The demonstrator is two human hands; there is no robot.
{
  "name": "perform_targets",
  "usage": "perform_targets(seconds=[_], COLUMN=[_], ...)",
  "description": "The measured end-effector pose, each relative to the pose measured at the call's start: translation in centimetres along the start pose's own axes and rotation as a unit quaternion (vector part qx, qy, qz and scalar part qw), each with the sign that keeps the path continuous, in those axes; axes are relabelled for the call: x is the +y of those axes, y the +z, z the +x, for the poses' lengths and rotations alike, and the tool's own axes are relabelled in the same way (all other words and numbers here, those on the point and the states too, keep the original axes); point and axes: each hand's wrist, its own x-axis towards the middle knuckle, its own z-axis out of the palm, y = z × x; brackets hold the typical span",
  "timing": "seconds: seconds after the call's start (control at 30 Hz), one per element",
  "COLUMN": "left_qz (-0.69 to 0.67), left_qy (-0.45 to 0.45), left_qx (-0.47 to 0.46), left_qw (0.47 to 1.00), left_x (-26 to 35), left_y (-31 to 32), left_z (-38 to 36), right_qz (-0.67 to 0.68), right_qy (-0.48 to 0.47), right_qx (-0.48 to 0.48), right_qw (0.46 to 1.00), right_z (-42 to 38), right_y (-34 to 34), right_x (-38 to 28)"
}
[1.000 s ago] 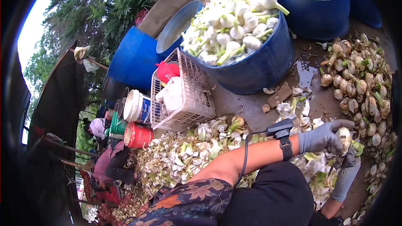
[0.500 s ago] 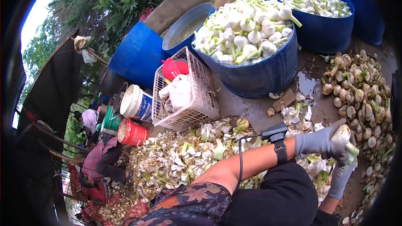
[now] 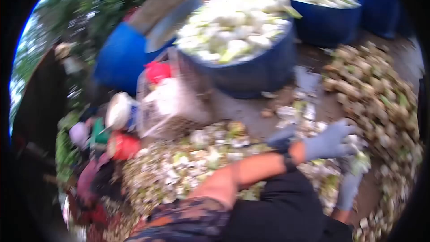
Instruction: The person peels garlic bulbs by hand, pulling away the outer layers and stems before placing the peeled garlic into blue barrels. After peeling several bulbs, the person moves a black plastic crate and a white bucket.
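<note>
My left hand (image 3: 333, 140), in a grey glove with a black band at the wrist, is closed around a garlic bulb (image 3: 354, 142). Green-white stem (image 3: 360, 163) hangs from the bulb towards my right hand (image 3: 350, 181). That hand, also gloved in grey, is just below the left one, its fingers closed at the stem and partly hidden. Motion blur softens both hands. Untrimmed garlic (image 3: 371, 85) is heaped to their right, while peeled skins and leaves (image 3: 179, 166) spread to their left.
A blue tub (image 3: 251, 76) heaped with white garlic stands above my hands, a second full tub (image 3: 329, 22) behind it. Further left are a plastic crate (image 3: 188, 107), a red bucket (image 3: 123, 145) and a blue barrel (image 3: 118, 58). Another person (image 3: 92, 175) sits at the far left.
The whole view has shifted, with tubs, crate and hands now further left in the picture, and it is more blurred. The garlic is still between my hands.
</note>
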Motion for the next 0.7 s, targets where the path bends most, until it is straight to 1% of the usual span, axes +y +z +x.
perform_targets(seconds=[0.03, 0.07, 0.1, 0.13, 0.17, 0.2, 0.23, 0.27, 0.3, 0.37, 0.4, 0.43, 0.47, 0.5, 0.53, 0.57, 0.6, 0.63, 0.67, 0.7], left_qz=[-0.022, -0.018, -0.039, -0.133, -0.112, -0.19, -0.257, -0.306, -0.352, -0.36, -0.446, -0.528, -0.454, -0.454, -0.44, -0.499, -0.553, -0.551, -0.579, -0.605], left_qy=[0.04, -0.023, -0.046, -0.181, -0.214, -0.239, -0.269, -0.288, -0.309, -0.299, -0.315, -0.328, -0.293, -0.294, -0.295, -0.336, -0.376, -0.38, -0.378, -0.374], left_qx=[-0.059, -0.119, -0.107, -0.155, -0.118, -0.098, -0.071, -0.059, -0.043, -0.064, -0.09, -0.116, -0.147, -0.151, -0.112, -0.089, -0.06, -0.058, -0.078, -0.097], left_qw=[0.997, 0.992, 0.992, 0.962, 0.963, 0.947, 0.926, 0.906, 0.883, 0.881, 0.833, 0.774, 0.829, 0.828, 0.841, 0.794, 0.741, 0.741, 0.718, 0.696], left_x=[0.0, -0.1, 0.3, 1.5, 1.3, 1.0, 0.7, 0.5, 0.1, -0.2, -0.2, -0.2, 0.0, -0.5, -1.2, -1.3, -1.4, -1.5, -1.7, -1.9], left_y=[0.0, 0.4, -0.2, -0.9, -0.7, 0.1, 0.7, 0.9, 1.0, 1.4, 1.5, 1.7, 1.9, 2.3, 2.9, 2.9, 2.9, 3.0, 3.2, 3.5], left_z=[-0.1, -0.3, -0.3, 0.7, 0.7, 0.5, 0.2, 0.2, 0.1, -0.1, -0.1, -0.1, 0.3, 0.3, 0.1, 0.2, 0.2, 0.1, 0.1, 0.2], right_qz=[-0.011, -0.016, -0.01, 0.011, 0.028, 0.058, 0.009, -0.1, -0.205, -0.287, -0.367, -0.368, -0.407, -0.441, -0.365, -0.363, -0.399, -0.427, -0.428, -0.424], right_qy=[0.022, 0.038, 0.057, 0.073, 0.084, 0.081, 0.08, 0.044, 0.011, 0.066, 0.118, 0.122, 0.152, 0.182, 0.091, 0.091, -0.009, -0.107, -0.159, -0.161], right_qx=[0.006, -0.021, -0.054, -0.087, -0.106, -0.094, -0.058, -0.022, 0.011, 0.177, 0.183, 0.188, 0.122, 0.054, 0.059, 0.06, 0.127, 0.191, 0.132, 0.133], right_qw=[1.0, 0.999, 0.997, 0.994, 0.99, 0.991, 0.995, 0.994, 0.979, 0.939, 0.904, 0.902, 0.892, 0.877, 0.925, 0.925, 0.908, 0.878, 0.88, 0.881], right_z=[0.3, 0.0, -0.3, -0.8, -0.9, -0.9, -1.0, -0.7, -0.4, -0.4, -0.6, -1.0, -1.5, -1.9, -2.1, -1.7, -1.1, -0.4, 0.5, 0.4], right_y=[0.4, 0.7, 1.0, 1.2, 1.4, 1.2, 0.3, -1.9, -4.3, -6.7, -7.8, -7.9, -7.8, -7.5, -6.7, -6.0, -5.4, -4.8, -4.2, -3.8], right_x=[-1.2, -2.3, -3.8, -5.2, -6.0, -5.9, -5.3, -3.8, -2.1, -0.6, 0.0, -0.2, -0.5, -0.8, -2.5, -4.3, -6.0, -6.8, -6.9, -5.8])
